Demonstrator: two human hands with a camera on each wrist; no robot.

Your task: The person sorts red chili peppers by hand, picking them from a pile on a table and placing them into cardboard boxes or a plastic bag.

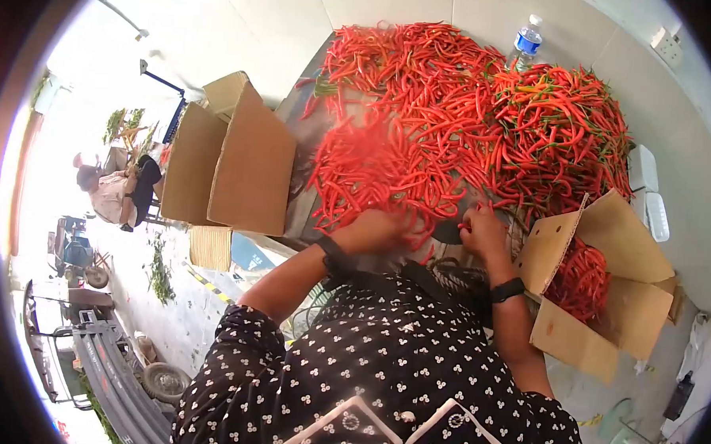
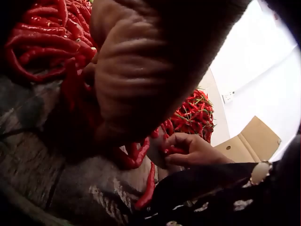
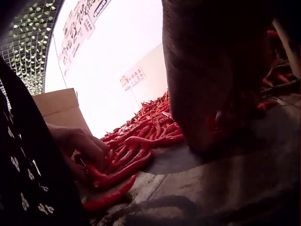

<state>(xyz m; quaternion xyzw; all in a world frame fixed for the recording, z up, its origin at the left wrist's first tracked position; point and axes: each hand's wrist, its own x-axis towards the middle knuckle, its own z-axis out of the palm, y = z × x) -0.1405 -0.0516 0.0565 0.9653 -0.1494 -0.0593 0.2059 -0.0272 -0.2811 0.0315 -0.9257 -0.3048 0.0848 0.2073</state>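
Long red chili peppers (image 1: 405, 165) lie heaped on a dark wooden table (image 1: 316, 129). At the heap's near edge my left hand (image 1: 379, 229), blurred in the head view, curls its fingers over some of them. The right wrist view shows that left hand (image 3: 82, 146) gripping chilies close over the wood. To its right, my right hand (image 1: 484, 230) holds a chili pepper; the left wrist view shows its thumb and fingers (image 2: 181, 141) pinching it. A single chili (image 2: 146, 190) lies on the wood by the table's near edge.
Chilies with green stems (image 1: 561, 136) form a taller heap at the right, before a water bottle (image 1: 527, 44). An open cardboard box (image 1: 638, 290) holding red chilies stands right; another box (image 1: 255, 162) stands left. A seated person (image 1: 115, 192) is farther left.
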